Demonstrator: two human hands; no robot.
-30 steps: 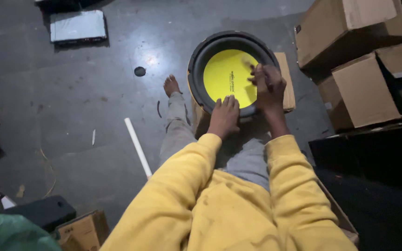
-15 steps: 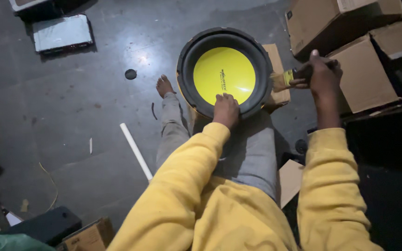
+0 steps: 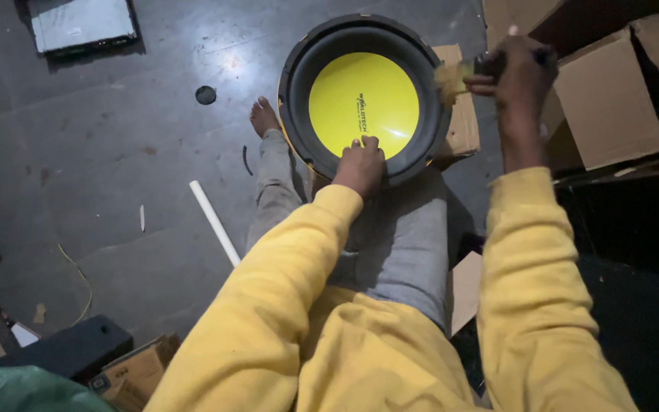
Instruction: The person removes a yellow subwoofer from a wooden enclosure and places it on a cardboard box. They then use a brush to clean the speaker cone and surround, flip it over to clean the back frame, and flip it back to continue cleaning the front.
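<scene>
Brush lifted clear of the speaker cone

Your left hand point(image 3: 360, 164) presses flat on the yellow speaker point(image 3: 364, 99) across your knees; your right hand point(image 3: 524, 69), now withdrawn beside the cardboard box point(image 3: 612, 99), grips the brush point(image 3: 451, 76).

Your speaker point(image 3: 364, 99) has a plain bright yellow cone inside a black surround. Your sleeves point(image 3: 543, 305) are yellow, your trousers point(image 3: 398, 244) grey. The floor point(image 3: 116, 152) is dark grey, the boxes point(image 3: 612, 99) brown, the pipe point(image 3: 213, 221) white.
</scene>
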